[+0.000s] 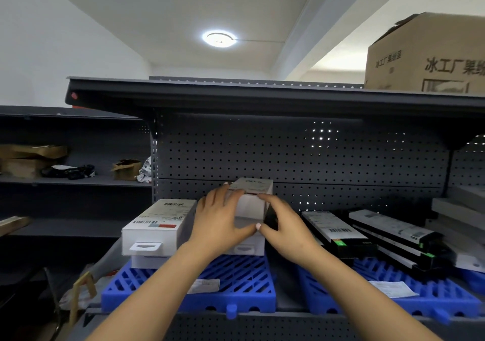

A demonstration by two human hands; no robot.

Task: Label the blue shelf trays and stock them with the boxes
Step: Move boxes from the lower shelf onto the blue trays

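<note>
Left hand (220, 220) and right hand (284, 229) both grip a white box (250, 199), fingers curled round its sides, atop stacked boxes on the left blue tray (236, 298).

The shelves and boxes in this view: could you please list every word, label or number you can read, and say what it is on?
"冰工厂果缤": brown carton on the top shelf, cut off at the frame edge; its left face repeats it, blurred.
White boxes: barcodes and small print, too blurred to read.
Black boxes: white labels with barcodes, unreadable.
Paper labels on the blue trays: too small to read.
</note>
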